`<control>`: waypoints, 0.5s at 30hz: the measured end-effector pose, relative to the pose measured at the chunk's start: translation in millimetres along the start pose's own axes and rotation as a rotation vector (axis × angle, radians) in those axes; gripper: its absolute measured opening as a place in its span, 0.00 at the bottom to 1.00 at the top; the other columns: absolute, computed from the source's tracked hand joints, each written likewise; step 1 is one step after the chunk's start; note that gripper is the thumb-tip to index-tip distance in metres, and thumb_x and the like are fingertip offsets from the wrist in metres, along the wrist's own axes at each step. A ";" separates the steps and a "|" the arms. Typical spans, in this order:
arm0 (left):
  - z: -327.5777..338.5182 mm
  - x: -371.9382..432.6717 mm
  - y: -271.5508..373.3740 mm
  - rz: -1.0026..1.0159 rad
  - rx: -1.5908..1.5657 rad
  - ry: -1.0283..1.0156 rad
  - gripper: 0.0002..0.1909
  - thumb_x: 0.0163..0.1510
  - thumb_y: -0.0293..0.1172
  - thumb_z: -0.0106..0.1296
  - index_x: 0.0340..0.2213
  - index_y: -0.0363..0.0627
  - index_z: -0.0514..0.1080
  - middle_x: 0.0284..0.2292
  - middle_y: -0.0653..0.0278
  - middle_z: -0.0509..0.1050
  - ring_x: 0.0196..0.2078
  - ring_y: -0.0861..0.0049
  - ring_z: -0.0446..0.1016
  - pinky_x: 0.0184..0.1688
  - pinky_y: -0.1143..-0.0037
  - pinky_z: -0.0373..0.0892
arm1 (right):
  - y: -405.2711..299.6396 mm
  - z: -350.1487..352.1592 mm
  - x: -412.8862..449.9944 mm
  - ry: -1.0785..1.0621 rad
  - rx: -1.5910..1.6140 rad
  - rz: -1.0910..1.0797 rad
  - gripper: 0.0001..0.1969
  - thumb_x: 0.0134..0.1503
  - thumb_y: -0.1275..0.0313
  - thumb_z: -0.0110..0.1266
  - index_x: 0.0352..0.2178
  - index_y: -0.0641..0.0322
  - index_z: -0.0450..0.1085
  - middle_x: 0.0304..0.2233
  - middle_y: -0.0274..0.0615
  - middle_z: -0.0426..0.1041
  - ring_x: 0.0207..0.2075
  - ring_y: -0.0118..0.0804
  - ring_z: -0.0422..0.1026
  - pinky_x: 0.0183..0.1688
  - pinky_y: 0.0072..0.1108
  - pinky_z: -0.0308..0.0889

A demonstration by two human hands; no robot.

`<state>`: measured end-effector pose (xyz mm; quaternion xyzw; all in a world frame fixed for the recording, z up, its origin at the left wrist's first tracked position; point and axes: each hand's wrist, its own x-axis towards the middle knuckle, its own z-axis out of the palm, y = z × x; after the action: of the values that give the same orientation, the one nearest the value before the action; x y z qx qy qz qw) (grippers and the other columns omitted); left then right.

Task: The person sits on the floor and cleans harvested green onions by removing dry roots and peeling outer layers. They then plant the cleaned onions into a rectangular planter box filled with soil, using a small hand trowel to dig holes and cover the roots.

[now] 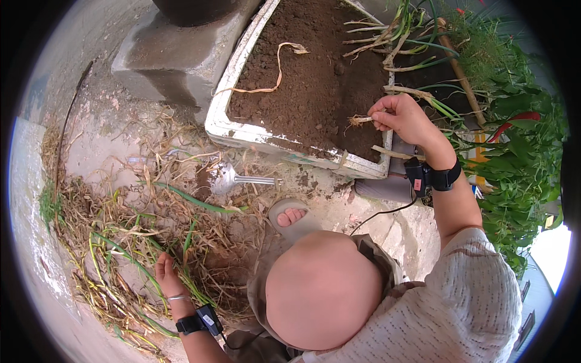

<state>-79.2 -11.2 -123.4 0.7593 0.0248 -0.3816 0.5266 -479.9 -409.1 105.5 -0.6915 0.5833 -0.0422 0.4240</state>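
Note:
My right hand [401,117] pinches a small scallion plant [361,120] between thumb and fingers, its pale stem and tangled roots pointing left. It hangs over the near right corner of a white foam box [268,138] filled with brown soil [299,90]. Several more scallions [386,38] lie across the box's right rim, roots inward and green leaves outward. Lower left, my left hand [170,277] is over a heap of dry and green stalks [131,281]; its palm side is hidden, so I cannot tell whether it holds any.
A metal spatula-like tool [233,178] lies on the concrete floor among dry leaves. A withered leaf [278,72] trails over the soil. Left of the box stands a concrete block [163,59]. Pepper plants with a red chilli [515,125] and a wooden stick [460,72] line the right.

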 end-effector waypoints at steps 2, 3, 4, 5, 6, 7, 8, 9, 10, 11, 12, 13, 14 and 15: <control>-14.2 9.1 -15.2 0.063 0.070 -0.037 0.11 0.54 0.30 0.47 0.40 0.44 0.69 0.37 0.71 0.72 0.40 0.83 0.68 0.42 0.81 0.62 | 5.1 2.9 -5.0 -0.024 -0.123 -0.020 0.05 0.49 0.77 0.53 0.28 0.69 0.71 0.20 0.36 0.71 0.22 0.22 0.68 0.26 0.16 0.65; -9.6 9.3 -14.0 0.119 0.134 -0.078 0.09 0.54 0.29 0.48 0.38 0.43 0.70 0.34 0.73 0.72 0.37 0.85 0.68 0.39 0.83 0.62 | 8.2 3.5 -7.7 -0.048 -0.256 -0.037 0.05 0.48 0.77 0.54 0.27 0.69 0.72 0.20 0.37 0.71 0.21 0.23 0.68 0.26 0.17 0.65; -1.0 6.6 -17.2 0.243 0.132 -0.102 0.07 0.53 0.26 0.47 0.35 0.41 0.70 0.31 0.73 0.71 0.32 0.88 0.66 0.35 0.85 0.62 | 6.5 6.1 -8.4 -0.040 -0.383 -0.043 0.05 0.46 0.77 0.55 0.26 0.67 0.73 0.21 0.42 0.72 0.22 0.32 0.71 0.28 0.22 0.66; 1.0 4.3 -15.9 0.241 0.135 -0.105 0.07 0.53 0.26 0.47 0.35 0.41 0.70 0.31 0.73 0.71 0.32 0.88 0.66 0.35 0.85 0.62 | 6.8 9.2 -7.2 -0.039 -0.383 -0.038 0.05 0.46 0.77 0.55 0.26 0.67 0.73 0.21 0.42 0.72 0.22 0.32 0.71 0.28 0.22 0.66; 2.4 1.2 -12.0 0.247 0.227 -0.165 0.07 0.53 0.24 0.47 0.35 0.40 0.70 0.30 0.73 0.70 0.31 0.88 0.65 0.33 0.85 0.62 | 8.3 12.6 -5.7 -0.011 -0.467 -0.088 0.05 0.45 0.76 0.56 0.26 0.67 0.73 0.20 0.43 0.72 0.21 0.32 0.70 0.27 0.22 0.65; 2.7 -0.2 -9.5 0.252 0.320 -0.224 0.06 0.53 0.23 0.47 0.34 0.40 0.70 0.29 0.72 0.70 0.29 0.89 0.65 0.32 0.85 0.62 | 10.1 15.4 -3.9 0.018 -0.552 -0.140 0.06 0.45 0.76 0.56 0.26 0.67 0.73 0.19 0.44 0.71 0.20 0.31 0.68 0.26 0.22 0.64; 2.0 2.4 -18.8 0.298 0.332 -0.216 0.05 0.53 0.22 0.46 0.32 0.38 0.70 0.26 0.72 0.69 0.27 0.88 0.64 0.31 0.85 0.61 | 11.9 17.3 -2.2 0.036 -0.559 -0.173 0.05 0.43 0.76 0.57 0.25 0.66 0.73 0.19 0.46 0.71 0.20 0.38 0.69 0.26 0.24 0.64; 7.9 -1.6 -15.2 0.295 0.336 -0.223 0.05 0.53 0.22 0.46 0.32 0.38 0.70 0.26 0.72 0.69 0.27 0.88 0.64 0.31 0.85 0.61 | 16.1 16.1 -1.5 0.036 -0.558 -0.165 0.05 0.43 0.76 0.57 0.25 0.66 0.73 0.19 0.46 0.71 0.20 0.38 0.69 0.26 0.24 0.64; 17.5 -11.7 -7.7 0.285 0.486 -0.304 0.05 0.52 0.21 0.46 0.32 0.37 0.70 0.25 0.69 0.70 0.26 0.86 0.66 0.30 0.83 0.63 | 20.8 14.5 -1.5 0.070 -0.593 -0.234 0.06 0.42 0.76 0.57 0.25 0.66 0.73 0.18 0.45 0.71 0.21 0.40 0.69 0.27 0.25 0.64; 26.2 -22.3 -2.2 0.275 0.636 -0.386 0.06 0.51 0.20 0.46 0.32 0.36 0.70 0.25 0.66 0.71 0.26 0.83 0.67 0.30 0.82 0.64 | 25.4 12.7 -2.6 0.104 -0.629 -0.302 0.06 0.42 0.75 0.57 0.24 0.66 0.73 0.18 0.45 0.71 0.21 0.42 0.70 0.27 0.25 0.65; 28.7 -31.7 2.6 0.275 0.760 -0.412 0.06 0.48 0.19 0.47 0.30 0.36 0.71 0.23 0.61 0.71 0.24 0.78 0.69 0.28 0.79 0.65 | 25.8 11.3 -3.6 0.103 -0.625 -0.300 0.06 0.42 0.75 0.57 0.24 0.66 0.73 0.18 0.45 0.71 0.21 0.42 0.70 0.27 0.25 0.65; 25.9 -34.5 -0.7 0.275 0.764 -0.414 0.06 0.48 0.19 0.47 0.30 0.36 0.71 0.23 0.61 0.71 0.24 0.78 0.69 0.28 0.79 0.65 | 25.6 8.5 -6.7 0.029 -0.670 -0.240 0.06 0.41 0.75 0.57 0.24 0.66 0.73 0.19 0.45 0.71 0.23 0.43 0.71 0.29 0.27 0.65; 20.0 -37.5 -7.5 0.339 0.848 -0.482 0.06 0.47 0.19 0.48 0.30 0.37 0.72 0.23 0.59 0.72 0.24 0.74 0.71 0.28 0.77 0.66 | 25.5 7.0 -9.8 -0.045 -0.715 -0.179 0.06 0.40 0.75 0.57 0.23 0.65 0.73 0.21 0.46 0.72 0.26 0.45 0.72 0.30 0.28 0.66; 17.9 -41.2 -9.3 0.404 0.930 -0.546 0.07 0.46 0.20 0.49 0.30 0.37 0.72 0.24 0.57 0.72 0.24 0.70 0.72 0.29 0.75 0.67 | 24.7 8.7 -13.2 -0.045 -0.712 -0.178 0.06 0.40 0.75 0.57 0.23 0.65 0.73 0.21 0.46 0.72 0.26 0.45 0.72 0.30 0.28 0.66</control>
<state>-122.4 -6.8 -108.5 0.7745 -0.4281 -0.4266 0.1870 -498.4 -392.4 90.0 -0.8444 0.4897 0.1418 0.1643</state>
